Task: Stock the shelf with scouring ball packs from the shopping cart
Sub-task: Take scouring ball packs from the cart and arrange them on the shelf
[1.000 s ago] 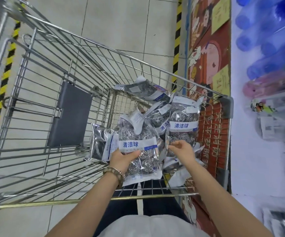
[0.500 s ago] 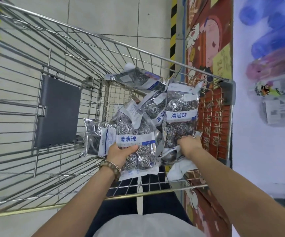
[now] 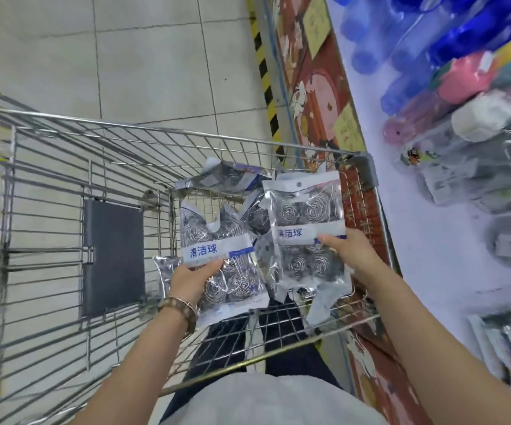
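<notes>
**Two scouring ball packs held above the cart**

Wore a beaded bracelet (image 3: 183,305) on the left wrist. Gripped the left pack (image 3: 217,237) with the left hand (image 3: 193,276) at its lower half, thumb laid across the front just under the white band with blue lettering, fingers curled out of sight behind. Gripped the right pack (image 3: 306,216) with the right hand (image 3: 352,256) at its right edge, thumb pressed on the front at the band, fingers hidden behind. Held both packs upright and side by side, printed faces toward the camera, over the near right corner of the shopping cart (image 3: 186,134). Had further packs (image 3: 229,177) lying loose in that same corner, behind and beneath the two in hand. Stood with the cart just beside the shelf (image 3: 432,256) on the right, with blurred blue bottles (image 3: 432,41) on its white board farther off. Faced, beyond the cart, pale floor tiles (image 3: 156,56) and a yellow-black hazard tape (image 3: 266,87).
</notes>
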`<state>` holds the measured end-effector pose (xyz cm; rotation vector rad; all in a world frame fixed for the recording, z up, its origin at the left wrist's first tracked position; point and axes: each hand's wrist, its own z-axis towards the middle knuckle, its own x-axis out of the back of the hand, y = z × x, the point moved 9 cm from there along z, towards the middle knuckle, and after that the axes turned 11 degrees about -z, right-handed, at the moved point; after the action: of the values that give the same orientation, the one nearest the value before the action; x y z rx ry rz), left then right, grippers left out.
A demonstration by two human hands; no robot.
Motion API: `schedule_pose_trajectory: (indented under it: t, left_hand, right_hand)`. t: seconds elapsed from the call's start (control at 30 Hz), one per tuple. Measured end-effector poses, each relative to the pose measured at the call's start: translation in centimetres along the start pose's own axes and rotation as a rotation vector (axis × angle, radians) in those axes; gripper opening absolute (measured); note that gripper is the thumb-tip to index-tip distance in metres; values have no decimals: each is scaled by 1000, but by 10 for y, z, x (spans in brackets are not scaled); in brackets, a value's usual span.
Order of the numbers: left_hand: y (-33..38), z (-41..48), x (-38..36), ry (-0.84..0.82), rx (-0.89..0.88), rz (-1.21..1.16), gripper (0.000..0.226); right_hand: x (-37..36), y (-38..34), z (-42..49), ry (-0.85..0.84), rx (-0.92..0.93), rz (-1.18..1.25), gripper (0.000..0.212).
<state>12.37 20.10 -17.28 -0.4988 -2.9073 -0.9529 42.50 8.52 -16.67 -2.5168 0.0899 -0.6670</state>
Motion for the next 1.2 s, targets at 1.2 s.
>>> schedule_pose_trajectory:
  t: [1.2]
  left_hand:
    - [-66,-200,-223,-815,-502,614,25]
  right_hand:
    - [16,284,-318,739,-275,1028,19]
